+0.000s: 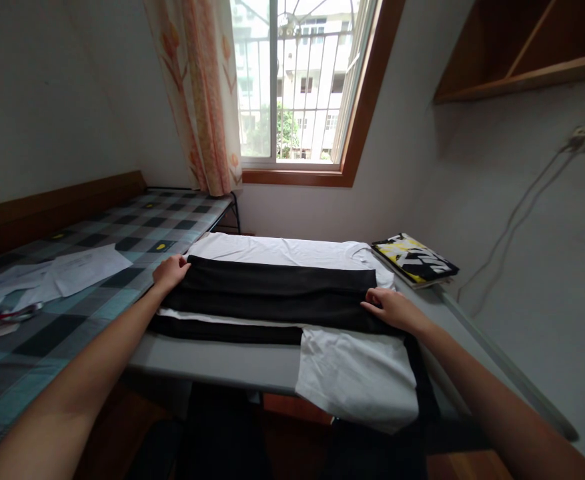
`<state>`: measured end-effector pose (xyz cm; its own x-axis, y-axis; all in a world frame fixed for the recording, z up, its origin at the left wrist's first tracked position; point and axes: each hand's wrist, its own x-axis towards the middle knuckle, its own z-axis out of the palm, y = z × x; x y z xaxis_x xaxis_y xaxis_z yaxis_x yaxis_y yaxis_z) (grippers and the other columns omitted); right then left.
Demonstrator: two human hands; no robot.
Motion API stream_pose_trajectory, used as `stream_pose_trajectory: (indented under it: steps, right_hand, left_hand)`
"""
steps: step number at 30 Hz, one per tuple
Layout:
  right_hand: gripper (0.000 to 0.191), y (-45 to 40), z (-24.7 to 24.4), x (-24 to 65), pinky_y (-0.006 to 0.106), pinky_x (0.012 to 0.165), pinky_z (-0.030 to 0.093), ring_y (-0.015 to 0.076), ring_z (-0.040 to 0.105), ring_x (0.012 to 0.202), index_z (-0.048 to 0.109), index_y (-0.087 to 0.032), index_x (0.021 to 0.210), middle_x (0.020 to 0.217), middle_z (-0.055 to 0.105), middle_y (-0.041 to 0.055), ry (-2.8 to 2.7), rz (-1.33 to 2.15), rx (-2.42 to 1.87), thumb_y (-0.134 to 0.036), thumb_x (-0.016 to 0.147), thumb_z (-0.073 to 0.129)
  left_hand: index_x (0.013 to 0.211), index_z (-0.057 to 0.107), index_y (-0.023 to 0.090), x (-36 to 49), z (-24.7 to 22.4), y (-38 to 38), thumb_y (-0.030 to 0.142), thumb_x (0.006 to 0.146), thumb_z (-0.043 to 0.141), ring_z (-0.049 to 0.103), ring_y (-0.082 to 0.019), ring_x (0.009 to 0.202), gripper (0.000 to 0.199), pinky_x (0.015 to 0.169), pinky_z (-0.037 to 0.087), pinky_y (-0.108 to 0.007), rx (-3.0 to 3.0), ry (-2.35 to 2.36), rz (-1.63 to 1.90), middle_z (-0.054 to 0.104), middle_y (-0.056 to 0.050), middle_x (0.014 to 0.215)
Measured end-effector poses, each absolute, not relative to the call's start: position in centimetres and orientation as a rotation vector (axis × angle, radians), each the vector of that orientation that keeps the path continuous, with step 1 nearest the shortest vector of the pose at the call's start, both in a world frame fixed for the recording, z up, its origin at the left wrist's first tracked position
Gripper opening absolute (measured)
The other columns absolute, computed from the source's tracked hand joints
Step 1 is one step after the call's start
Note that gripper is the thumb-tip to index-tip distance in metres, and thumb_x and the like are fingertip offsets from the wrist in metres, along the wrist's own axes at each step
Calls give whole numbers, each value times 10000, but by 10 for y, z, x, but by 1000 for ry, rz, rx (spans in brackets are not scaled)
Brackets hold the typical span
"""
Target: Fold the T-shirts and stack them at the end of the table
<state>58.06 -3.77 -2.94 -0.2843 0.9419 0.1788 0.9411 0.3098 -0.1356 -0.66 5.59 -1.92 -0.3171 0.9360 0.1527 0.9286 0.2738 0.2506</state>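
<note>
A black garment [272,287], folded into a long band, lies across a white T-shirt [285,250] on the grey tabletop [222,360]. My left hand [171,272] is closed, pinching the band's upper left corner. At the other end my right hand [392,309] is closed with thumb and forefinger on the band's right edge. A white sleeve [357,373] of the T-shirt hangs over the table's front edge. More black cloth [222,330] shows below the white fabric, and some hangs at the right. I cannot tell what kind of garment the black one is.
A yellow, black and white book [415,259] lies at the table's right rear. To the left stands a bed with a checked cover [122,230] and loose papers [82,270]. A window [297,87] with a curtain [205,100] is behind; a cable [515,210] runs down the right wall.
</note>
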Motion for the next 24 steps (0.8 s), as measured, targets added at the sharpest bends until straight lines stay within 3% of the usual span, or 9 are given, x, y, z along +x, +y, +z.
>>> stream_pose_trajectory:
  steps: [3, 7, 12, 18, 24]
  right_hand:
    - [264, -36, -22, 564, 340, 703, 433, 224, 608, 758, 632, -217, 762, 784, 636, 66, -2318, -189, -1706, -417, 881, 507]
    - [321, -21, -23, 529, 400, 879, 453, 266, 610, 997, 661, -214, 1071, 1099, 646, 124, -2292, -170, -1498, -424, 916, 473]
    - [551, 11, -36, 471, 495, 1073, 315, 322, 369, 1362, 472, -217, 1402, 1469, 438, 147, -2374, -17, -1482, -518, 959, 343]
    - [754, 27, -47, 434, 528, 1152, 130, 317, 140, 1461, 247, -223, 1531, 1595, 199, 98, -2421, 182, -1774, -668, 927, 169]
    - [783, 21, -46, 466, 545, 1161, 51, 280, 113, 1470, 190, -247, 1541, 1609, 127, 75, -2379, 221, -1991, -700, 906, 122]
  left_hand:
    - [1042, 649, 177, 0, -18, 54, 376, 856, 508, 615, -352, 1022, 307, 790, 463, -406, 1904, 2549, 483, 666, -172, 1093]
    - [1214, 599, 152, 30, -21, 52, 340, 884, 472, 526, -359, 1184, 401, 961, 397, -487, 2376, 2314, 664, 578, -197, 1266]
    - [1295, 583, 213, 94, -39, 45, 500, 932, 416, 416, -280, 1343, 492, 1093, 299, -442, 2710, 1589, 458, 498, -111, 1430]
    - [1483, 335, 315, 117, -53, 45, 620, 935, 305, 204, -255, 1459, 628, 1159, 144, -501, 2665, 1501, 156, 262, -43, 1577]
    - [1503, 275, 328, 75, -48, 50, 597, 956, 217, 156, -249, 1471, 613, 1163, 81, -532, 2572, 1656, 42, 195, -18, 1595]
